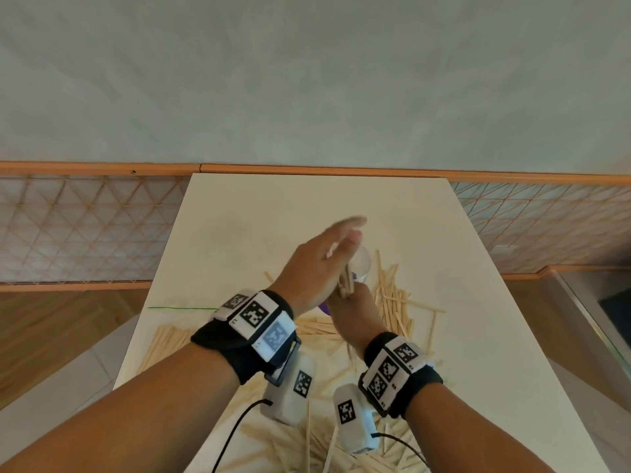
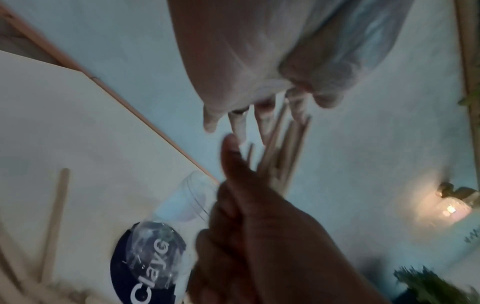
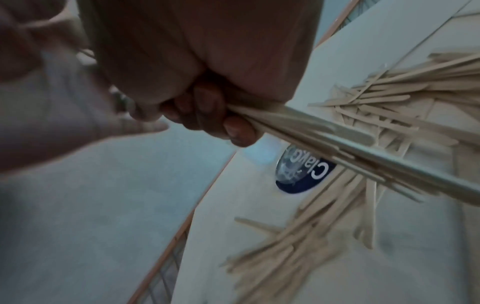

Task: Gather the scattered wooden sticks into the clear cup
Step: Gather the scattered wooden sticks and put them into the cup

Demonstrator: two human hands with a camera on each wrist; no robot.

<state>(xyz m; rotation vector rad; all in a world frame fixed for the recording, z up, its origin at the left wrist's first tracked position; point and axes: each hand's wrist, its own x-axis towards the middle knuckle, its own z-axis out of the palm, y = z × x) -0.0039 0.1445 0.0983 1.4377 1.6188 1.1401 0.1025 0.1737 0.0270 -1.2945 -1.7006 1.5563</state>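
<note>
Right grip point(image 3: 207, 115) clutches sticks point(image 3: 337, 144) above "Clay" disc point(image 3: 306, 174).

— What's around me besides the job?
— A pale table point(image 1: 461, 336) at centre frame, and a dark blue round label point(image 3: 309, 176) lying on it.
— Further back?
— A grey wall point(image 1: 307, 80) above, an orange rail point(image 1: 102, 167) crossing mid-frame, and perhaps a lamp point(image 2: 451, 209) at right, too blurred to tell.

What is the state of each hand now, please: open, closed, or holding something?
Left hand: open, fingers straight, flat against the top of the bundle of sticks.
Right hand: closed, fingers gripping the bundle of sticks.
</note>
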